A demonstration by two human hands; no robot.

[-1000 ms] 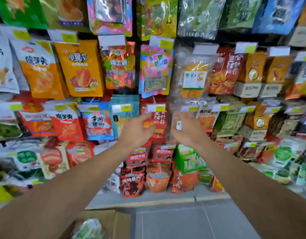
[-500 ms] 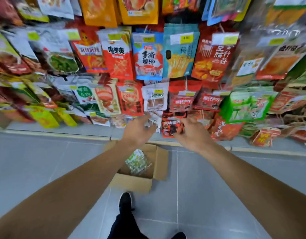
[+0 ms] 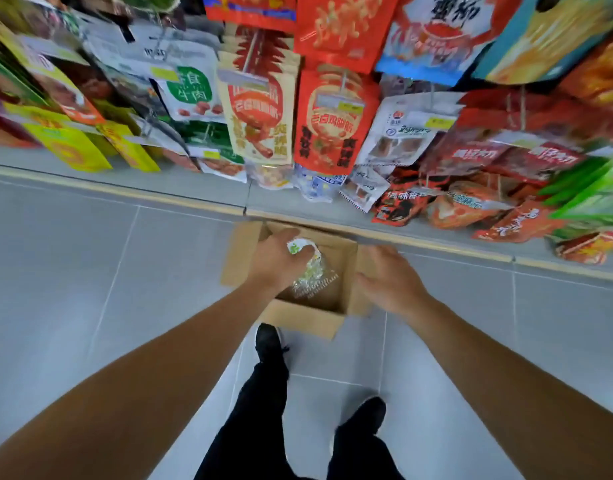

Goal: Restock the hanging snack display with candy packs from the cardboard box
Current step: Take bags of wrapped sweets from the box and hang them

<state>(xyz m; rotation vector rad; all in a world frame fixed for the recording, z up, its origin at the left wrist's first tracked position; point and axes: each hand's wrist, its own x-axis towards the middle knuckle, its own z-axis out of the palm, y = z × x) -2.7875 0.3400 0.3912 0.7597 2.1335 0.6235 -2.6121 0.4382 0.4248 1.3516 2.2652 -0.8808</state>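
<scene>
The left hand [image 3: 281, 261] is down in the cardboard box [image 3: 300, 318] on the floor, its fingers closing on the header of a clear candy pack [image 3: 312, 271] that lies inside. The right hand [image 3: 390, 278] hovers released over the right flap, holding nothing. Better to pinch the header card firmly and lift straight up, so the hang hole stays free for the hanging snack display [image 3: 332, 116].

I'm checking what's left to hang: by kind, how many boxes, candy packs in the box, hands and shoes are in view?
Cardboard box: 1
Candy pack visible in the box: 1, under the left hand's fingers
Hands: 2, left hand, right hand
Black shoes: 2, and
Total: 6
</scene>
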